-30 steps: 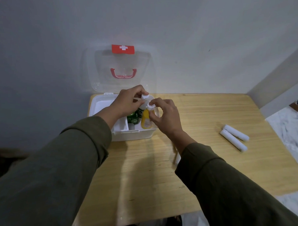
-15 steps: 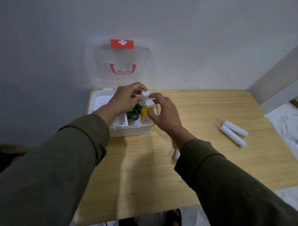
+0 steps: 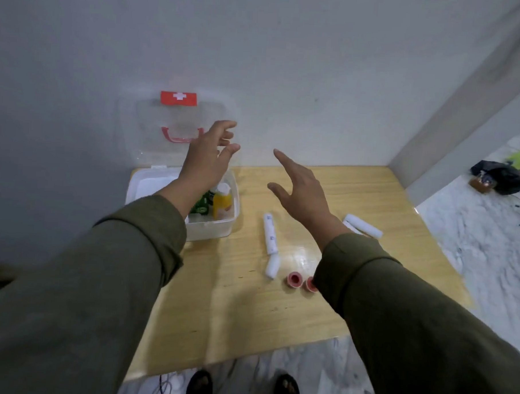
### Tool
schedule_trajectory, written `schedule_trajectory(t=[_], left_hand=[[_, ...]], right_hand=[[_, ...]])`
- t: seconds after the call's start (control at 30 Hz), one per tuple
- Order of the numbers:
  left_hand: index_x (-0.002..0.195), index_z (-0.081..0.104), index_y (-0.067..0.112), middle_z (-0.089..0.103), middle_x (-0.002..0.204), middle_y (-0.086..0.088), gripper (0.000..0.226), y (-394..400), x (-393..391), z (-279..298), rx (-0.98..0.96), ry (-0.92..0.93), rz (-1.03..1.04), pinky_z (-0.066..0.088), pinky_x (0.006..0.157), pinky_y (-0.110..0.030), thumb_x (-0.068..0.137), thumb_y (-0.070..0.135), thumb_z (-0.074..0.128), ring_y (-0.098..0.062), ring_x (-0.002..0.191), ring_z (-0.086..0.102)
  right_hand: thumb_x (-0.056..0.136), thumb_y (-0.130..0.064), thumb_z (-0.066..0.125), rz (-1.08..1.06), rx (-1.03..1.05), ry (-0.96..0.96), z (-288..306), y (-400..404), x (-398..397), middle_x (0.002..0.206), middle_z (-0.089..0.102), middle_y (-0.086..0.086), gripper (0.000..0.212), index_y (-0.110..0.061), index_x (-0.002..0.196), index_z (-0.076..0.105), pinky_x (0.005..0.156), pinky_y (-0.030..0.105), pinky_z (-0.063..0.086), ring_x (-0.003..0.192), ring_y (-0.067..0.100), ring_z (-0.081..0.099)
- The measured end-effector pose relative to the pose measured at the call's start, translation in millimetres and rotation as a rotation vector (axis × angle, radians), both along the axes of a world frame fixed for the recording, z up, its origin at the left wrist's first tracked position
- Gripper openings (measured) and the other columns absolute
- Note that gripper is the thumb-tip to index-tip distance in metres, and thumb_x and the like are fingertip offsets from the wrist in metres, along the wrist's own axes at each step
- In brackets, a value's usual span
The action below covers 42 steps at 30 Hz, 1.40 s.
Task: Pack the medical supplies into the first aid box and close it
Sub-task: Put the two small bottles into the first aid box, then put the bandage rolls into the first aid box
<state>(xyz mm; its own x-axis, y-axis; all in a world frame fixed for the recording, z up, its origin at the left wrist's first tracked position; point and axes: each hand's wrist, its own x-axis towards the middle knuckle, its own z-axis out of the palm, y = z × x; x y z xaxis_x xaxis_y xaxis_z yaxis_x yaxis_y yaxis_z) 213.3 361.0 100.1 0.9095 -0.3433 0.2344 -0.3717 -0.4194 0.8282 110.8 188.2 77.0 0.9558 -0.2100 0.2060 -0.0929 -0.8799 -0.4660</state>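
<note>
Both hands had come off the bottles and lifted clear of the first aid box [image 3: 209, 227]. Half a second earlier, each hand pinched a bottle cap inside it. Left hand [image 3: 208, 156] hovered over the box's far right corner, fingers spread loosely, holding nothing. Right hand [image 3: 300, 189] was to the right of the box above the table [image 3: 233, 309], fingers open, also empty. Yellow bottle [image 3: 222, 202] stood upright in the box's near right part, green packet [image 3: 203, 204] just left of it. Lid [image 3: 178, 133] was upright against the wall.

Judgement: the bottle step was finished. Unpacked on the table: two bandage rolls [image 3: 271, 242] end to end near centre, two more rolls [image 3: 363, 226] at right, two pink tape rolls [image 3: 294, 279] nearest. Packing roughly part done; closing not yet possible.
</note>
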Motion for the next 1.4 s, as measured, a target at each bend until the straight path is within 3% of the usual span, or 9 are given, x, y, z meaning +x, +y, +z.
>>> schedule_trajectory(t=[0.27, 0.4, 0.57, 0.73, 0.93, 1.07, 1.3, 1.4], left_hand=[[0.129, 0.050, 0.017, 0.063, 0.117, -0.007, 0.040, -93.5, -61.6, -13.1, -0.054, 0.086, 0.010, 0.046, 0.091, -0.028, 0.091, 0.019, 0.060, -0.018, 0.104, 0.061], [0.129, 0.049, 0.018, 0.062, 0.117, -0.006, 0.042, -145.2, -96.2, -44.0, -0.020, 0.178, 0.058, 0.041, 0.083, -0.022, 0.089, 0.022, 0.062, -0.017, 0.102, 0.060], [0.128, 0.050, 0.019, 0.062, 0.115, -0.009, 0.046, -202.9, -137.8, -86.1, 0.041, 0.368, 0.149, 0.047, 0.083, -0.029, 0.086, 0.031, 0.066, -0.021, 0.100, 0.060], [0.128, 0.048, 0.021, 0.061, 0.115, -0.009, 0.055, -238.1, -158.2, -106.5, 0.142, 0.510, 0.188, 0.043, 0.082, -0.027, 0.081, 0.042, 0.068, -0.024, 0.108, 0.056], [0.128, 0.047, 0.023, 0.058, 0.119, -0.006, 0.060, -266.8, -161.2, -113.8, 0.207, 0.597, 0.178, 0.042, 0.073, -0.026, 0.077, 0.044, 0.069, -0.020, 0.100, 0.058], [0.118, 0.052, 0.022, 0.060, 0.114, -0.004, 0.051, -279.7, -161.5, -119.0, 0.242, 0.584, 0.179, 0.041, 0.071, -0.027, 0.075, 0.044, 0.068, -0.020, 0.097, 0.059], [0.116, 0.053, 0.017, 0.062, 0.113, -0.005, 0.046, -286.1, -156.0, -121.5, 0.280, 0.547, 0.162, 0.039, 0.072, -0.025, 0.077, 0.031, 0.073, -0.019, 0.100, 0.056], [0.111, 0.052, 0.016, 0.063, 0.107, -0.005, 0.039, -287.9, -155.0, -119.3, 0.251, 0.549, 0.172, 0.041, 0.069, -0.026, 0.078, 0.023, 0.072, -0.016, 0.088, 0.053]], right_hand=[[0.090, -0.026, 0.060, -0.057, -0.090, 0.161, 9.8, -112.9, -48.3, 0.129, 0.058, 0.004, 0.060, -0.036, 0.141, 0.032, 0.100, 0.043, 0.041, 0.121, 0.025, 0.049], [0.087, -0.019, 0.063, -0.013, -0.101, 0.232, -1.3, -170.0, -62.7, 0.116, 0.063, 0.005, 0.050, -0.031, 0.132, 0.046, 0.087, 0.034, 0.044, 0.107, 0.024, 0.056], [0.085, -0.018, 0.065, 0.077, -0.121, 0.436, -21.4, -217.9, -61.5, 0.113, 0.063, 0.004, 0.045, -0.032, 0.126, 0.050, 0.081, 0.030, 0.045, 0.095, 0.019, 0.057], [0.083, -0.020, 0.068, 0.186, -0.117, 0.579, -35.7, -233.5, -48.5, 0.117, 0.062, 0.006, 0.047, -0.031, 0.125, 0.051, 0.081, 0.027, 0.041, 0.098, 0.017, 0.056], [0.082, -0.019, 0.068, 0.215, -0.125, 0.674, -48.0, -242.8, -31.5, 0.116, 0.062, 0.003, 0.050, -0.036, 0.125, 0.049, 0.084, 0.029, 0.044, 0.097, 0.017, 0.054], [0.084, -0.021, 0.062, 0.253, -0.133, 0.738, -59.9, -245.3, -28.6, 0.116, 0.063, 0.002, 0.045, -0.038, 0.124, 0.049, 0.083, 0.030, 0.045, 0.095, 0.017, 0.054], [0.087, -0.024, 0.057, 0.198, -0.075, 0.700, -67.6, -252.6, -31.7, 0.119, 0.061, 0.007, 0.035, -0.032, 0.121, 0.053, 0.079, 0.028, 0.042, 0.100, 0.022, 0.057], [0.085, -0.021, 0.060, 0.158, -0.042, 0.679, -67.4, -253.9, -33.5, 0.115, 0.062, 0.009, 0.036, -0.028, 0.120, 0.055, 0.078, 0.028, 0.042, 0.103, 0.024, 0.059]])
